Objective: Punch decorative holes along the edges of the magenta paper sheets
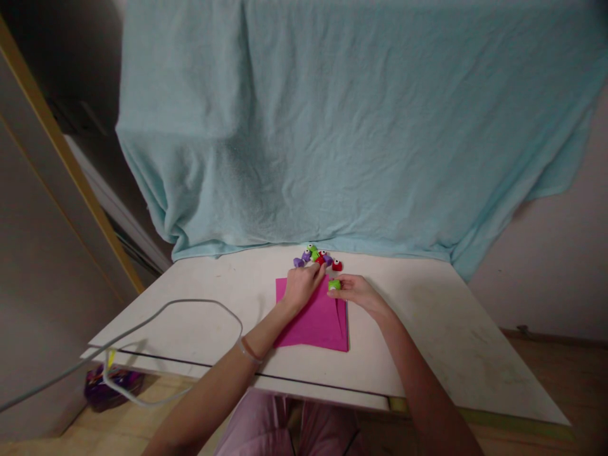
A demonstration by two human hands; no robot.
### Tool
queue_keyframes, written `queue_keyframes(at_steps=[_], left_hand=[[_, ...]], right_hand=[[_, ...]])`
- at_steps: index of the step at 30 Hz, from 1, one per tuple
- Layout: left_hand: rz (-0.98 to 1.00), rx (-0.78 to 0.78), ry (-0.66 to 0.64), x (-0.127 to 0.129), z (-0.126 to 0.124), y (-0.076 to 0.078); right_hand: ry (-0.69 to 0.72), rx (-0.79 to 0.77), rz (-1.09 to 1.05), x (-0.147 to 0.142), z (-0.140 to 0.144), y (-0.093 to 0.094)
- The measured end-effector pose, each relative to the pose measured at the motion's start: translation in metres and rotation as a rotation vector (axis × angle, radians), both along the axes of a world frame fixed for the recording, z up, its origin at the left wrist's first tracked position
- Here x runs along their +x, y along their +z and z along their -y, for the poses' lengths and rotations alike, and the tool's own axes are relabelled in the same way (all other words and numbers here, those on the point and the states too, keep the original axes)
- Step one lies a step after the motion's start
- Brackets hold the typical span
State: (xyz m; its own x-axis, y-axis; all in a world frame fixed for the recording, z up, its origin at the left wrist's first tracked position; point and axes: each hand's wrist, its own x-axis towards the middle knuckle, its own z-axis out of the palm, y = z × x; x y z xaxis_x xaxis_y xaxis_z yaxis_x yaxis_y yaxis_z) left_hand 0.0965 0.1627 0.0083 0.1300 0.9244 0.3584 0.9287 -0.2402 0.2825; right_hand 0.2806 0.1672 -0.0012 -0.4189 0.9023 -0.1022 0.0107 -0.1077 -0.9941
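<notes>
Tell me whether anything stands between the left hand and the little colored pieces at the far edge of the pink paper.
Nothing visible does. The left hand rests on the pink paper with its fingertips right beside the cluster of small colored pieces. The right hand holds a green piece off to the side, apart from that gap.

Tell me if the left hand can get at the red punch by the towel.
Probably yes: the left hand rests on the pink paper, its fingertips right beside the red punch, with nothing between them.
</notes>
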Motion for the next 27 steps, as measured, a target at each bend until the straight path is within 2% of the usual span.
queue_keyframes(at_steps=[5,10,21,27], left_hand=[[0.003,0.017,0.013,0.000,0.000,-0.003],[0.006,0.019,0.002,0.002,0.000,-0.003],[0.028,0.029,0.020,0.004,0.002,-0.004],[0.068,0.008,-0.011,0.004,0.004,-0.002]], right_hand=[[0.004,-0.042,-0.019,-0.002,0.004,0.004],[0.044,-0.060,-0.069,-0.003,0.004,0.000],[-0.001,-0.028,-0.054,-0.008,0.003,-0.003],[-0.026,-0.033,-0.047,-0.012,0.005,0.000]])
